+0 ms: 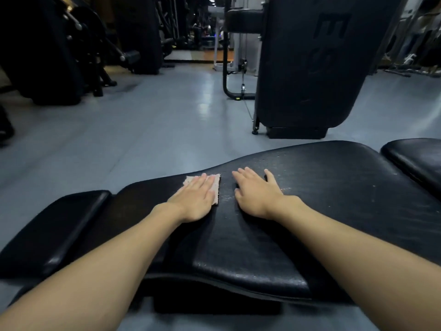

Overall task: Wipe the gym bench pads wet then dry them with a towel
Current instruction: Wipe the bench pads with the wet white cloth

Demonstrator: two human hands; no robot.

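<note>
Head view. Black bench pad [298,199] spans the foreground, wide end to the right; surface scuffed, pale flecks near its far edge. Left hand [194,199] lies flat, fingers straight and together, pressing a small pinkish cloth [216,187] onto the pad near the far edge. Cloth edges show past the fingertips and along the thumb side. Right hand [256,194] lies palm down just beside the cloth, fingers spread, thumb out; it holds nothing. A smaller pad [59,225] adjoins on the left, another [415,161] on the right. Grey floor [143,120] beyond; a dark upright machine [307,68] stands behind the bench.
</note>
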